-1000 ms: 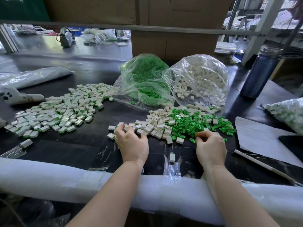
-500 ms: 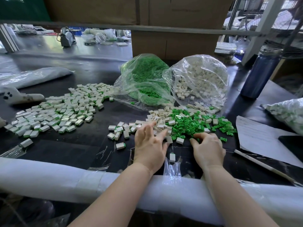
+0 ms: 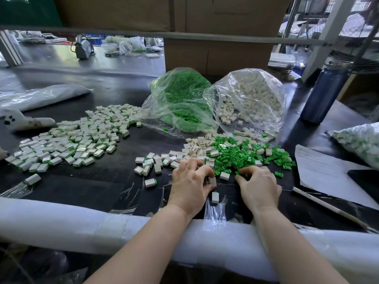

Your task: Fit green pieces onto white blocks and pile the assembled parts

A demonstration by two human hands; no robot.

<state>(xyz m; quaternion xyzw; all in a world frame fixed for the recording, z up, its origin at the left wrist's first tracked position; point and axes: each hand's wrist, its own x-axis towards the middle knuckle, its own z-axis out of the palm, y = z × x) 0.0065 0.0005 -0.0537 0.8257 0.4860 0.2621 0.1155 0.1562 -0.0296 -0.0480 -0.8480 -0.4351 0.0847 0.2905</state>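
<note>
Head view: left hand [image 3: 189, 186] grip around boxy white block [image 3: 212, 181], right hand [image 3: 258, 187] pinching green pieces [image 3: 242, 177].

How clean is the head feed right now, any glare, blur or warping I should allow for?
Head view: daylight glares at the top right; the clear bags throw highlights; the dark table shows a sheen. Wide-angle warp bows the white padded edge. Both hands look sharp, the far bench soft.

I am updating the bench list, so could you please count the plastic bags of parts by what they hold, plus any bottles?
Bag of green pieces: 1
Bag of white blocks: 1
Bag of mixed green and white parts: 1
Blue bottle: 1
Total: 4
</note>
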